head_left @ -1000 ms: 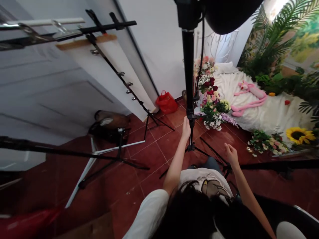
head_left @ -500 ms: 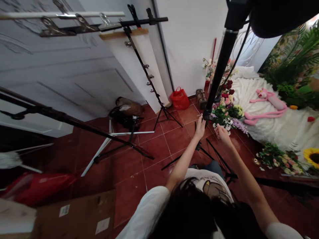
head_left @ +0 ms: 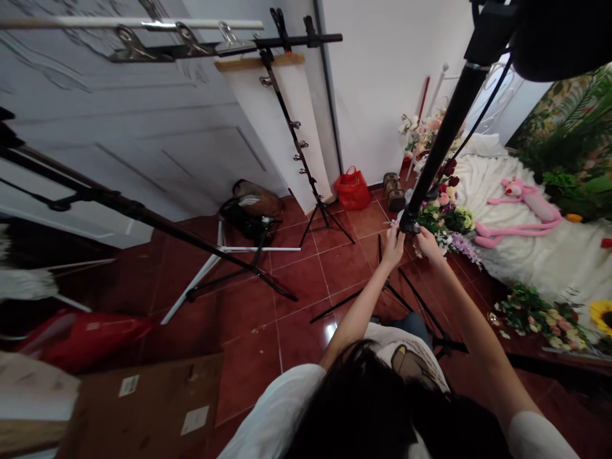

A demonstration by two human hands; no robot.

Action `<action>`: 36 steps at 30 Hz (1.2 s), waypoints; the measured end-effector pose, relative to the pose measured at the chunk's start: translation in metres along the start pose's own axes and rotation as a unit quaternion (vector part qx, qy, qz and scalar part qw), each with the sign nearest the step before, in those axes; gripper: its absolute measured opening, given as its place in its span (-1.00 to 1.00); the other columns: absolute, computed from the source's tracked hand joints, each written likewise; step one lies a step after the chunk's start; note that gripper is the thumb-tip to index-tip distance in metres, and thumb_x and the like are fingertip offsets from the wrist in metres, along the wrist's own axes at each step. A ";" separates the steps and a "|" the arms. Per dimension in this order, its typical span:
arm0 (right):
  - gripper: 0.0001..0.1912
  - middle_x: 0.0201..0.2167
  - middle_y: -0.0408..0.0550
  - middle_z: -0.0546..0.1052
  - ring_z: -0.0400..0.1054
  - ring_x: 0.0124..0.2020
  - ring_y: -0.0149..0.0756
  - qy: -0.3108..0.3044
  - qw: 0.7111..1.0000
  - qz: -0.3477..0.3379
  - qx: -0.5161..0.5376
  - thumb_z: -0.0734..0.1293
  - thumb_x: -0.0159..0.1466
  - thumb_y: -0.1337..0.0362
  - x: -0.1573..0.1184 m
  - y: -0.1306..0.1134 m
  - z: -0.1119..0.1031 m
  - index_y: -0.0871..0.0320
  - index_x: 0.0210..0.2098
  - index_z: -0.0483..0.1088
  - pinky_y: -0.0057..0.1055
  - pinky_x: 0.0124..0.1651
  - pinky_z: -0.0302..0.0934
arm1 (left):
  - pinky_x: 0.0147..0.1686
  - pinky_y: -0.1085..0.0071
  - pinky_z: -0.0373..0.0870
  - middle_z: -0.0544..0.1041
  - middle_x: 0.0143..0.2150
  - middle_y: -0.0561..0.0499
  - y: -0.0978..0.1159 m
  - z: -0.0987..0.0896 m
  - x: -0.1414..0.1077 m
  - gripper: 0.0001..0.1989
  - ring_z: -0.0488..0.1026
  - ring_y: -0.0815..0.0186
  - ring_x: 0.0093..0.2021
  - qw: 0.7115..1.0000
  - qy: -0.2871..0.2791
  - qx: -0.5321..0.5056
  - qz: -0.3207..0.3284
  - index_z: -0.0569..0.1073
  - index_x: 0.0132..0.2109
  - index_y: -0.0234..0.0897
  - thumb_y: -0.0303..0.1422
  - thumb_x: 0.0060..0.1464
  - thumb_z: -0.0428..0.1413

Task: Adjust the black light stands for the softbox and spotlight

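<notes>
A thick black stand pole (head_left: pixel 442 140) slants down from the top right to a black collar (head_left: pixel 409 220) in front of me. My left hand (head_left: pixel 394 245) is closed on the collar from the left, with its fingers partly hidden behind it. On the collar's right side my right hand (head_left: pixel 427 243) is closed at a small part, its fingertips against it. Below the hands, black tripod legs (head_left: pixel 396 294) spread over the red tiles. A dark, rounded lamp head hangs at the top right corner.
Flowers (head_left: pixel 447 207) and a pink plush toy (head_left: pixel 538 207) on white cloth lie to the right. A red bag (head_left: pixel 352 189) stands by the wall. Clamped backdrop stand (head_left: pixel 291 121), another black stand (head_left: pixel 157 223) and a cardboard box (head_left: pixel 157 408) are on the left.
My right hand has moved left onto the collar, from a spot apart from it. My left hand has closed further round it. The view has shifted, so the surroundings appear further right.
</notes>
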State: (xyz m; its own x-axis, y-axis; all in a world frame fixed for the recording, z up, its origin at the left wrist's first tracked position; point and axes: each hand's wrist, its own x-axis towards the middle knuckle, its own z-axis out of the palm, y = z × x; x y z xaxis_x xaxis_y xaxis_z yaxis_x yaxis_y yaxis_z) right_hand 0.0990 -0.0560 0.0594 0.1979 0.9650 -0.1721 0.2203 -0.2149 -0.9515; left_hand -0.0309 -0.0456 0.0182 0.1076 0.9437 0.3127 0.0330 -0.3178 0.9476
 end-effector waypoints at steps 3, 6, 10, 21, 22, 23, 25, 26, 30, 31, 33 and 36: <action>-0.56 -0.64 -0.30 0.24 0.08 -0.66 -0.46 -0.008 0.996 -0.010 0.089 0.40 0.16 -0.17 0.002 0.001 0.001 0.07 -0.37 0.32 -0.51 -0.64 0.01 | 0.26 0.10 0.24 0.49 0.05 -0.19 0.002 0.001 0.000 -0.34 0.35 0.12 0.18 1.000 0.004 -0.007 0.008 0.42 0.04 -0.19 0.22 0.24 -0.23; -0.60 -0.57 -0.28 0.27 0.14 -0.58 -0.46 -0.043 0.979 -0.001 0.199 0.46 0.13 -0.09 0.004 0.009 0.003 0.06 -0.38 0.31 -0.54 -0.57 0.12 | 0.25 0.09 0.25 0.50 0.06 -0.19 0.006 0.000 0.001 -0.34 0.37 0.12 0.16 1.000 0.006 -0.008 0.008 0.42 0.03 -0.20 0.22 0.24 -0.24; -0.62 -0.53 -0.28 0.29 0.18 -0.53 -0.44 -0.058 0.953 0.000 0.298 0.51 0.11 -0.03 0.010 0.026 0.006 0.03 -0.38 0.30 -0.53 -0.48 0.26 | 0.25 0.12 0.26 0.50 0.06 -0.19 0.010 0.000 0.000 -0.33 0.37 0.14 0.17 1.000 0.005 -0.014 0.016 0.42 0.04 -0.20 0.22 0.24 -0.24; -0.65 -0.38 -0.23 0.49 0.33 -0.42 -0.41 -0.057 0.947 0.007 0.316 0.51 0.09 -0.03 0.018 0.032 0.011 0.01 -0.35 0.37 -0.52 -0.35 0.38 | 0.23 0.09 0.27 0.50 0.03 -0.20 0.004 0.003 0.002 -0.33 0.38 0.12 0.13 1.000 0.019 -0.014 0.019 0.44 -0.01 -0.21 0.22 0.24 -0.25; -0.63 -0.40 -0.23 0.48 0.33 -0.43 -0.42 -0.060 0.952 0.009 0.300 0.52 0.08 -0.04 0.018 0.031 0.007 0.03 -0.37 0.37 -0.53 -0.36 0.36 | 0.23 0.09 0.27 0.50 0.03 -0.20 0.004 0.004 0.002 -0.33 0.38 0.11 0.13 1.000 0.019 -0.012 0.018 0.44 0.00 -0.21 0.22 0.24 -0.25; -0.61 -0.43 -0.23 0.47 0.31 -0.45 -0.44 -0.061 0.960 0.007 0.273 0.52 0.06 -0.06 0.019 0.030 0.002 0.04 -0.38 0.37 -0.54 -0.38 0.33 | 0.23 0.09 0.27 0.50 0.03 -0.20 0.004 0.004 0.001 -0.33 0.38 0.11 0.14 1.000 0.019 -0.010 0.017 0.43 0.00 -0.22 0.22 0.24 -0.25; -0.57 -0.51 -0.24 0.43 0.25 -0.52 -0.47 -0.061 0.982 -0.005 0.181 0.52 0.02 -0.11 0.021 0.025 -0.010 0.08 -0.42 0.39 -0.56 -0.48 0.23 | 0.23 0.10 0.26 0.50 0.02 -0.21 0.003 0.004 0.001 -0.32 0.37 0.11 0.14 1.000 0.024 -0.008 0.015 0.43 0.01 -0.22 0.23 0.24 -0.25; -0.53 -0.56 -0.25 0.40 0.20 -0.55 -0.48 -0.057 0.991 -0.014 0.122 0.50 0.02 -0.16 0.023 0.022 -0.016 0.10 -0.45 0.38 -0.56 -0.53 0.16 | 0.22 0.10 0.26 0.50 0.02 -0.20 0.002 0.005 0.001 -0.32 0.37 0.11 0.14 1.000 0.027 -0.006 0.014 0.42 0.01 -0.21 0.23 0.23 -0.25; -0.41 -0.71 -0.29 0.21 0.00 -0.64 -0.52 -0.052 0.996 -0.044 -0.050 0.39 0.05 -0.29 0.028 0.007 -0.027 0.13 -0.59 0.28 -0.54 -0.60 -0.11 | 0.18 0.12 0.30 0.51 -0.03 -0.19 0.001 0.005 0.002 -0.31 0.39 0.12 0.10 0.999 0.031 0.002 0.009 0.43 -0.03 -0.21 0.26 0.21 -0.26; -0.41 -0.73 -0.30 0.16 -0.03 -0.65 -0.52 -0.055 0.996 -0.039 -0.060 0.37 0.06 -0.30 0.029 0.004 -0.025 0.12 -0.59 0.26 -0.53 -0.61 -0.14 | 0.19 0.12 0.30 0.51 -0.02 -0.19 0.001 0.005 0.002 -0.30 0.39 0.12 0.10 1.000 0.031 0.003 0.007 0.43 -0.03 -0.20 0.26 0.21 -0.26; -0.41 -0.75 -0.32 0.10 -0.06 -0.66 -0.51 -0.059 0.996 -0.013 -0.059 0.36 0.08 -0.30 0.029 0.001 -0.019 0.10 -0.58 0.23 -0.52 -0.61 -0.17 | 0.20 0.11 0.30 0.51 0.00 -0.19 0.001 0.006 0.002 -0.30 0.39 0.11 0.12 0.999 0.032 0.006 0.005 0.43 -0.02 -0.20 0.26 0.20 -0.26; -0.40 -0.75 -0.31 0.05 -0.12 -0.67 -0.50 -0.049 0.998 0.019 -0.038 0.34 0.13 -0.30 0.029 0.003 -0.010 0.06 -0.62 0.13 -0.49 -0.64 -0.19 | 0.20 0.11 0.30 0.51 0.00 -0.20 0.002 0.006 0.002 -0.30 0.40 0.12 0.11 0.999 0.035 0.009 0.001 0.44 -0.02 -0.21 0.25 0.21 -0.26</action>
State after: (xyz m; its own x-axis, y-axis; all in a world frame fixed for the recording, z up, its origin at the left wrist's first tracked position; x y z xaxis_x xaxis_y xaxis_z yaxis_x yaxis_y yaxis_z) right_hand 0.1147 -0.0297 0.0541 0.1128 0.9654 -0.2350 0.2878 -0.2581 -0.9222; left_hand -0.0248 -0.0449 0.0207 0.0379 0.9471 0.3187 0.0513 -0.3203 0.9459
